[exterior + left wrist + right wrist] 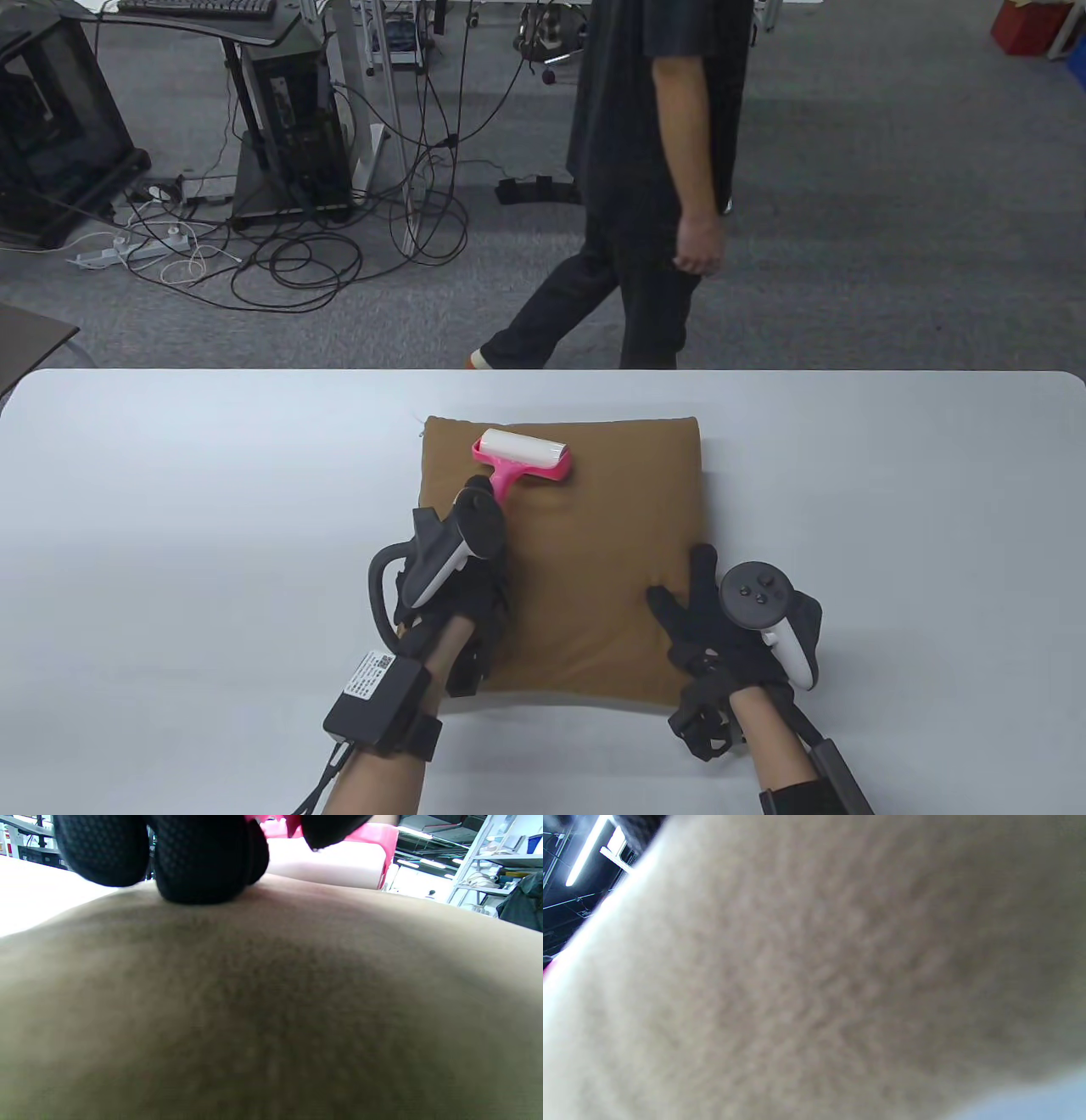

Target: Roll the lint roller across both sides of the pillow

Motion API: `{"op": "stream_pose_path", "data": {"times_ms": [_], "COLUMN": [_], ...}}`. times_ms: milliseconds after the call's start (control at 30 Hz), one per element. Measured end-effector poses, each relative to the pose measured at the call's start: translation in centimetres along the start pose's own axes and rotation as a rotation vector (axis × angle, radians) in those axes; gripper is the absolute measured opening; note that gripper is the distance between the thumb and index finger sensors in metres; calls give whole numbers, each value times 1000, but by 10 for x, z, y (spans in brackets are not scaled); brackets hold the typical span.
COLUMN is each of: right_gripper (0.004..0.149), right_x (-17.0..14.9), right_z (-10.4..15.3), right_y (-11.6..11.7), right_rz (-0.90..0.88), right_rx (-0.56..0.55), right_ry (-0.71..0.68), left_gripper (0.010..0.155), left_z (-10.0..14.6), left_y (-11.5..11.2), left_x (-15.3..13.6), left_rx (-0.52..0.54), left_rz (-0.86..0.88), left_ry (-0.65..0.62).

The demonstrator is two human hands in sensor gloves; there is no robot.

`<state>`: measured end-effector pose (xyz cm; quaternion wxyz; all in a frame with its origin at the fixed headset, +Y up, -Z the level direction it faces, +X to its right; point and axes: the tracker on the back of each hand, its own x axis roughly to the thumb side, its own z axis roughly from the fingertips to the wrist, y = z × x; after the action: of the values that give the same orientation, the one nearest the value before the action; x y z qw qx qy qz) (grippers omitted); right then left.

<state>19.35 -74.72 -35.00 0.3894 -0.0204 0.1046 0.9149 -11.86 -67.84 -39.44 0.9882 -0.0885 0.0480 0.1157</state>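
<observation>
Table view: left hand [458,560] grips the lint roller [522,458] handle, head beyond its fingers on the pillow [594,543]'s far part; right hand [721,628] lies spread flat on the near-right corner. Upper side under way, underside judged untouched. Table [170,509] lies bare around.
Left wrist view: fingers [195,861] curled on the handle, touching fabric.
Right wrist view: fabric only.

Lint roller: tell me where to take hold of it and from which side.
Grip the lint roller by its pink handle, from the near-left side. The handle runs back from the white roll toward the left hand, which already holds it there, leaving the roll free on the pillow.
</observation>
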Motion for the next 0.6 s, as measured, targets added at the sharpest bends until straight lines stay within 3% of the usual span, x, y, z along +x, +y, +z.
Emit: {"op": "stream_pose_path", "data": {"times_ms": [167,367,600], "right_gripper": [84,84,84], "right_x": [0,-1,-2], "right_z": [-1,-1,1], "right_y": [0,0,1], "right_rz": [1,-1,4], "right_rx": [1,4,5], "right_ry": [0,1,4], "left_gripper": [68,68,68], "left_z": [13,48,85], "left_y": [6,0,-3], "left_x": [-8,-27,-57], "left_rx": [101,240,243], "left_rz": [22,-44,-47], "left_ry": [-64,-217,-320]}}
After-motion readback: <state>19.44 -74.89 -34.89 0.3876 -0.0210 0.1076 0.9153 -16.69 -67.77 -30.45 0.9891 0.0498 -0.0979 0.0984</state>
